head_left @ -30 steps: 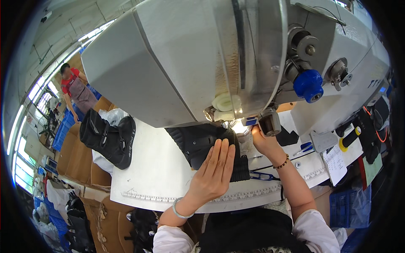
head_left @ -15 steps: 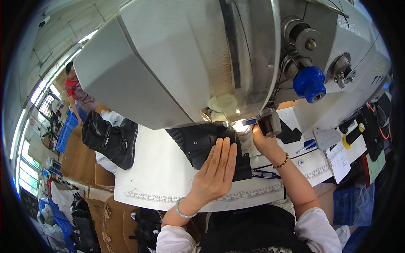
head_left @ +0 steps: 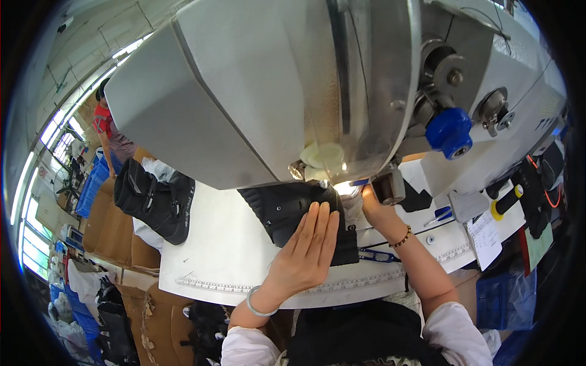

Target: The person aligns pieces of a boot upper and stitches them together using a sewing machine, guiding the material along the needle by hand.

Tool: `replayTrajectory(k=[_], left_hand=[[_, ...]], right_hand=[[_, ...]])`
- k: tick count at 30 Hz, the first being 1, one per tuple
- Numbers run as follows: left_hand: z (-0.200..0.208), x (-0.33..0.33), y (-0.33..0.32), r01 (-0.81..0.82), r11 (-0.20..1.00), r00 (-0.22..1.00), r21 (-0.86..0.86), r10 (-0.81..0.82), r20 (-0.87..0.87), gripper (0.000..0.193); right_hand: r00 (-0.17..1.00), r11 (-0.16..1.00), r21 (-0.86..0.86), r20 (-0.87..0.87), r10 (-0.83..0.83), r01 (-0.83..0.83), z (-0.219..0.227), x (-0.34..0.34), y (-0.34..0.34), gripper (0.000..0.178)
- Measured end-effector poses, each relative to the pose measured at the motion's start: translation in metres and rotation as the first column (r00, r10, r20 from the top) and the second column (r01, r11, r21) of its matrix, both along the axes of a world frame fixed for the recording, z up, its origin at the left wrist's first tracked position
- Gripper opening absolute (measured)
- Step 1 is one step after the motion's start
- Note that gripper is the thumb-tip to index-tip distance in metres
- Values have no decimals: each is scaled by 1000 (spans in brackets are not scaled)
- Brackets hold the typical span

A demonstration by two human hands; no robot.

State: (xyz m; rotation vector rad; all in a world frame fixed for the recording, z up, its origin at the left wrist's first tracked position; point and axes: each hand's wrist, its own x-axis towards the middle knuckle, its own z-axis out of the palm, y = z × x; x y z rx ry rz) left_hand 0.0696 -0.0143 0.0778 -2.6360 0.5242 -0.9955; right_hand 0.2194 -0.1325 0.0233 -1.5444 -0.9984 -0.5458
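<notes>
Stretched out flat, my left hand (head_left: 305,247) presses on a black boot upper (head_left: 281,210) with a ribbed edge and a metal eyelet. The upper lies on the white table of a sewing machine (head_left: 244,85), its far edge under the machine head. My right hand (head_left: 379,210) is beside the lit needle area, to the right of the upper. Its fingertips are hidden behind the machine's parts, so what they touch cannot be made out.
A finished black boot (head_left: 155,201) stands at the table's left, beside a cardboard box (head_left: 110,235). Thread snips (head_left: 377,255) lie near the ruler strip (head_left: 244,288). At right are a paper sheet (head_left: 485,241) and a black thread spool (head_left: 508,201). A person in red (head_left: 105,125) stands far left.
The view has shifted slightly. Both hands and the boot upper keep nearly the same place by the machine, with no clear movement of their own.
</notes>
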Motion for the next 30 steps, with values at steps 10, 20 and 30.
replayTrajectory(k=[10, 20, 30], left_hand=[[0, 0, 6, 41, 991, 999, -130, -44, -20, 36], [5, -1, 10, 82, 979, 995, -188, -91, -38, 43], [2, 0, 13, 117, 965, 993, -233, -119, 2, 60]], right_hand=[[998, 986, 158, 18, 53, -55, 17, -8, 5, 30], [990, 997, 61, 135, -48, 40, 3, 0, 6, 29], [999, 999, 46, -50, 12, -10, 7, -2, 2, 24]])
